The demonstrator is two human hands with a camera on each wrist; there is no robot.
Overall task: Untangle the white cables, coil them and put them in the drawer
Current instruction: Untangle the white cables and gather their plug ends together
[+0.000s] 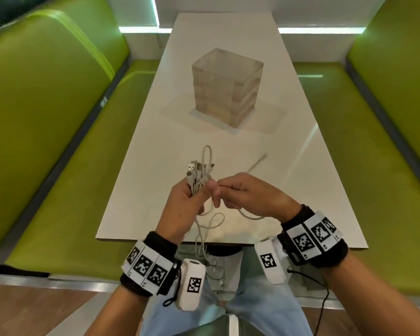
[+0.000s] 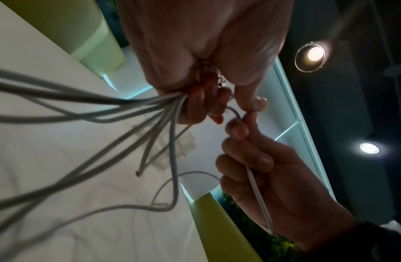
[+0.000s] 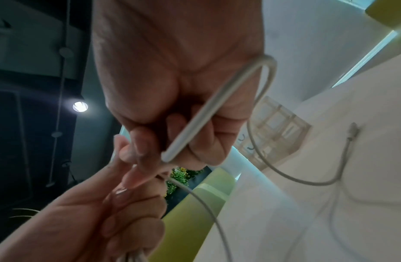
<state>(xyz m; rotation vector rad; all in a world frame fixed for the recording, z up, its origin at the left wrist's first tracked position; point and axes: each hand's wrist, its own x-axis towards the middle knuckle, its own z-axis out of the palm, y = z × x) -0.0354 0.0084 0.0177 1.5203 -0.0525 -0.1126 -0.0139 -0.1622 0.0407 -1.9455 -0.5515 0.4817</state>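
My left hand [image 1: 192, 197] grips a bunch of white cables [image 1: 199, 173] above the near end of the table, their plug ends sticking up out of the fist. The loose lengths [image 2: 132, 127] hang down past the table edge toward my lap. My right hand [image 1: 238, 192] touches the left one and holds a single white cable [image 3: 195, 127] in curled fingers. That cable loops away over the table, and its far plug [image 1: 263, 156] lies on the top. The translucent drawer unit [image 1: 226, 88] stands mid-table, its drawers closed.
The white table [image 1: 301, 190] runs away from me between two green benches [image 1: 58, 166] [image 1: 374, 154]. A black wire [image 1: 323, 309] hangs from my right wrist camera. My legs in jeans [image 1: 264, 316] are below the table edge.
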